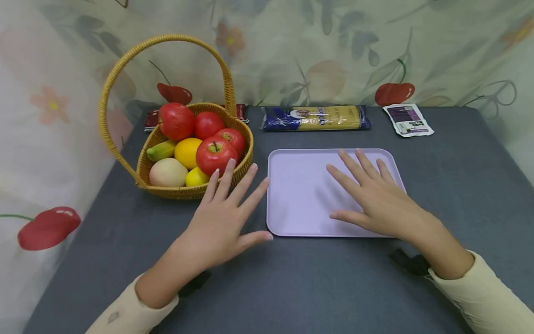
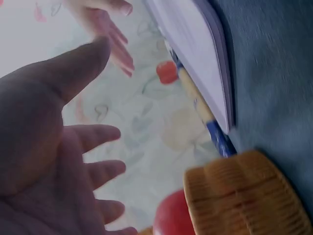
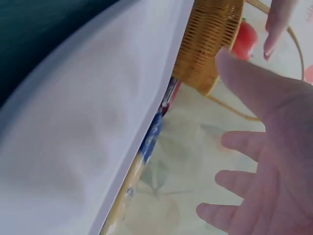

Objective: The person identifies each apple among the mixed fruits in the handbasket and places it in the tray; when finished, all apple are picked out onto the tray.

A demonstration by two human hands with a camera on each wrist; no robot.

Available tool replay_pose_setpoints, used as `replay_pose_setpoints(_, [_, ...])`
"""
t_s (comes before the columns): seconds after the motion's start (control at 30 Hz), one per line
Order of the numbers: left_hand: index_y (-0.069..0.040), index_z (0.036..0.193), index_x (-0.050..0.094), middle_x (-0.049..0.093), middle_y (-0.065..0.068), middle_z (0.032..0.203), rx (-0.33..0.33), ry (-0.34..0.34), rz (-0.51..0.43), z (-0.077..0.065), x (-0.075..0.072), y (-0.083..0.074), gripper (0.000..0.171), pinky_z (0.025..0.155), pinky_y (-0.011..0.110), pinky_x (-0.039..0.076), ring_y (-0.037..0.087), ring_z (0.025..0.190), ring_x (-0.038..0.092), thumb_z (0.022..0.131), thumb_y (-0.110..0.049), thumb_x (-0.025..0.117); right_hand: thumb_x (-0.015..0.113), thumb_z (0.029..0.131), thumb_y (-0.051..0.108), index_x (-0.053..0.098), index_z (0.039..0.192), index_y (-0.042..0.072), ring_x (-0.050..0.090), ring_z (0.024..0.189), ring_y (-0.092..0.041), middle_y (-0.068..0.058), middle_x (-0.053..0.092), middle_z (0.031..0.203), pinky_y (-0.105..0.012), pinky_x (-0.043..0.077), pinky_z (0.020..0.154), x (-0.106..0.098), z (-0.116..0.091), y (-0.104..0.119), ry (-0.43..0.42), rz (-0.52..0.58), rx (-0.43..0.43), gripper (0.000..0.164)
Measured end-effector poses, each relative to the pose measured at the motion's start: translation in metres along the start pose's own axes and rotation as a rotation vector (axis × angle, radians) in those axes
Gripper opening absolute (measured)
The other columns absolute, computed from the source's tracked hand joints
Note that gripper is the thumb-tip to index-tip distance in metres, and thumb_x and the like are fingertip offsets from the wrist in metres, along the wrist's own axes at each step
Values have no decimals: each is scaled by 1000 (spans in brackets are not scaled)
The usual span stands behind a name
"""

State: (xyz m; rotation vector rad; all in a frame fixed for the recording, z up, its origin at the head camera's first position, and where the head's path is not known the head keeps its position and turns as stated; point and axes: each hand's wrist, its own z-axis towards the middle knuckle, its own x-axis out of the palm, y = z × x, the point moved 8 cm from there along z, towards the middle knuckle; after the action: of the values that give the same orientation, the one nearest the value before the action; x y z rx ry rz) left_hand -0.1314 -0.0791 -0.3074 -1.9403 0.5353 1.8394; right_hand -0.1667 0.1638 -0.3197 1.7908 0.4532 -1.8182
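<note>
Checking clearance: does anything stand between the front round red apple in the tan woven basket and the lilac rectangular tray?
Yes: the woven basket rim lies between apple and tray; in the head view, the open left hand overlaps the near end of the gap.

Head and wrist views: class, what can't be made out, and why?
Head view: whether the red packaging is one packet; the wicker basket hides its middle.
Head view: near right corner of the lilac tray, covered by the right hand and wrist.
Head view: print on the purple-labelled pouch, too small.
Right wrist view: most of the left hand, cut by the top edge.
</note>
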Motion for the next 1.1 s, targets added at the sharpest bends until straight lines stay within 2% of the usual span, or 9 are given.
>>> replay_pose_setpoints(0.1, [-24,161,25,5,7,168,17,-96,-48,-4,-12,8,95,118,62,3,38,150,-14,86,-65,65,72,89,50,37,156,16,12,149,-44,-15,16,165,-72,18,110,-5,9,9,-51,11,-55,82])
replay_pose_setpoints(0.2, [-19,155,41,23,10,164,32,-249,-100,-11,-29,20,85,117,65,12,40,151,0,84,-48,77,74,90,40,45,151,12,24,145,-46,-18,25,161,-70,25,109,-10,20,19,-127,33,-117,73])
replay_pose_setpoints(0.33, [-13,143,57,45,15,152,41,-458,-173,-25,-49,34,69,114,64,24,43,146,24,82,-31,82,75,89,32,55,142,6,39,137,-45,-21,41,152,-64,34,108,-16,32,28,-225,68,-176,62])
replay_pose_setpoints(0.43, [-9,135,64,55,16,142,28,-573,-210,-36,-58,44,57,112,61,31,42,140,37,82,-22,81,75,89,30,62,134,4,50,129,-40,-21,53,142,-59,40,105,-20,39,33,-273,91,-183,53])
replay_pose_setpoints(0.57, [-7,129,67,61,15,135,-28,-661,-240,-50,-65,60,48,111,56,36,38,136,44,82,-15,79,74,90,31,67,127,5,57,122,-35,-17,61,133,-55,45,101,-23,47,38,-301,114,-168,46])
replay_pose_setpoints(0.8, [-1,120,71,66,17,125,-146,-840,-289,-72,-79,89,39,110,49,39,35,128,53,82,-9,77,74,91,35,69,124,6,58,121,-33,-15,63,131,-53,47,100,-27,58,49,-327,134,-170,45])
replay_pose_setpoints(0.9, [2,117,71,67,19,122,-173,-924,-301,-81,-86,95,35,110,47,40,37,124,56,85,-11,73,74,91,36,69,124,5,58,122,-32,-15,63,131,-52,47,101,-30,63,53,-339,143,-177,45])
replay_pose_setpoints(1.1, [4,119,69,65,21,123,-211,-1020,-267,-95,-91,110,39,107,44,43,38,119,57,89,-21,67,75,90,34,69,124,4,57,122,-32,-16,64,129,-50,47,102,-33,71,58,-377,166,-199,46])
